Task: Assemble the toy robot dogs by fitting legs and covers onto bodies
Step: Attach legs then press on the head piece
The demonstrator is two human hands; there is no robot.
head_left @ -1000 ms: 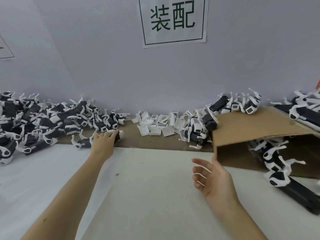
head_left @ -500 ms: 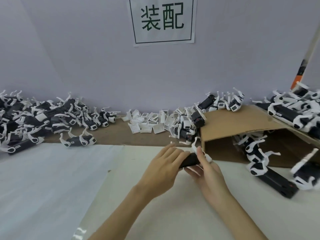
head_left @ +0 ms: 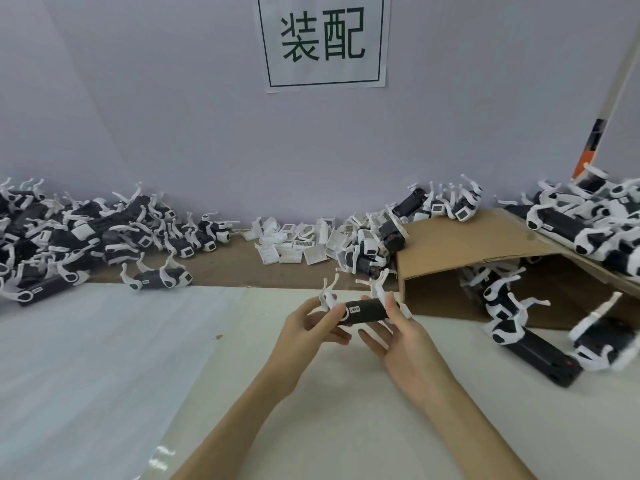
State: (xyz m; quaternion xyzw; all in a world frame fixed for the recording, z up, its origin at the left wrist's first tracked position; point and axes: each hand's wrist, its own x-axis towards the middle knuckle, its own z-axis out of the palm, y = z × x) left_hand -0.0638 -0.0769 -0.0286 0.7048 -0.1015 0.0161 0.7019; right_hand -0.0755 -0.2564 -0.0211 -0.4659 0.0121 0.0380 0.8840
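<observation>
At table centre, left hand (head_left: 311,327) and right hand (head_left: 398,336) pinch a dog (head_left: 363,310) by its stiff, light body; thin legs at 12 o'clock (likely fragile) stay untouched.

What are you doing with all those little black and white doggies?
A person is putting toy robot dogs together. Both hands hold one black dog body above the table: the left hand grips one end, the right hand the other. White legs already stick up from it. A heap of white covers waits by the wall, a big pile of dogs lies on the left, and more spill around the cardboard box on the right.
</observation>
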